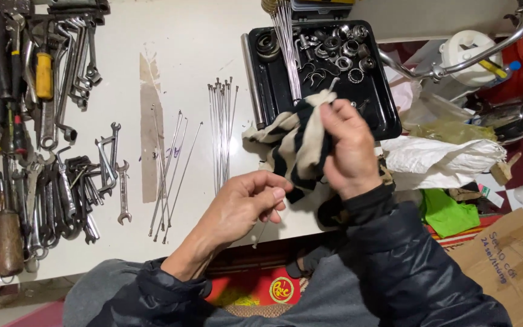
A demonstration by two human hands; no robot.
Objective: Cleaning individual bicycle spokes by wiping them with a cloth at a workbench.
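My right hand (347,145) grips a striped black and cream rag (295,142) bunched around a thin metal spoke, whose tip pokes out at the top near the tray. My left hand (246,203) pinches the spoke's lower end (260,233) at the table's front edge. A neat bundle of spokes (222,136) lies on the white table (177,54) to the left of the rag. Several more loose spokes (171,175) lie fanned out further left. Both sleeves are dark and puffy.
A black tray (378,100) at the back holds metal rings, nuts and another bunch of spokes. Many wrenches and pliers (62,151) cover the table's left side. Plastic bags, a green cloth and cardboard (503,254) lie to the right.
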